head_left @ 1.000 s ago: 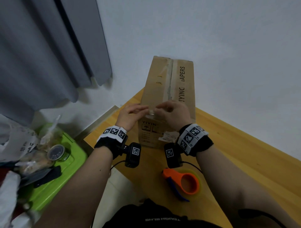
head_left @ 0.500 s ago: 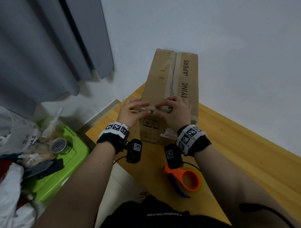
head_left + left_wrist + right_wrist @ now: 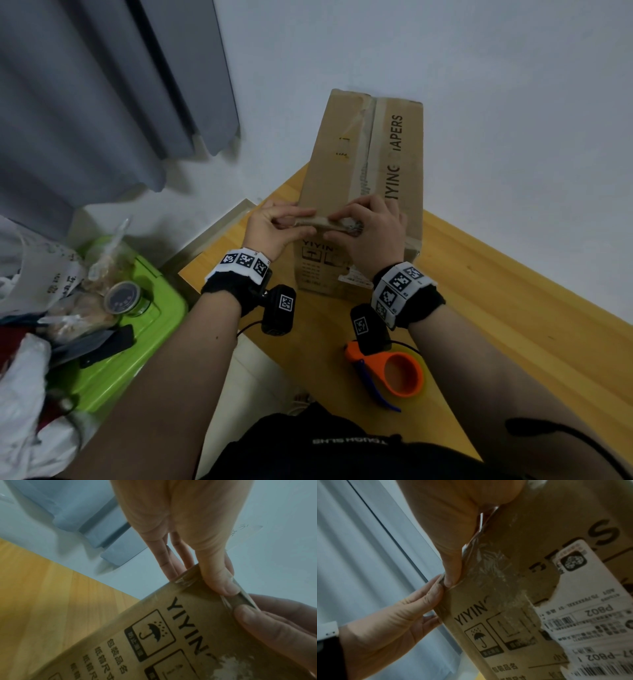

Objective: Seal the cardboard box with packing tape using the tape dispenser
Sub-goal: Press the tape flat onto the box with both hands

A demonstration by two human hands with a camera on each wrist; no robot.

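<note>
A long cardboard box (image 3: 363,164) printed YIYING stands on the wooden table (image 3: 496,308), an old tape line running down its top seam. Both hands meet at its near top edge. My left hand (image 3: 281,224) and right hand (image 3: 346,226) each pinch a clear tape strip (image 3: 317,221) that lies across that edge, thumbs on the near face. In the left wrist view the left thumb (image 3: 219,577) holds the glossy tape strip (image 3: 240,599) against the box (image 3: 171,635). The orange tape dispenser (image 3: 394,370) lies on the table below my right wrist, in neither hand.
A green bin (image 3: 113,359) with bags and a jar (image 3: 123,298) stands at the left, below the table. A grey curtain (image 3: 102,102) hangs behind it. The white wall is right behind the box. A torn shipping label (image 3: 590,615) covers the box's near face.
The tape strip, held in the air between my hands a second ago, now lies along the box's near top edge with both hands on it. The dispenser has not moved.
</note>
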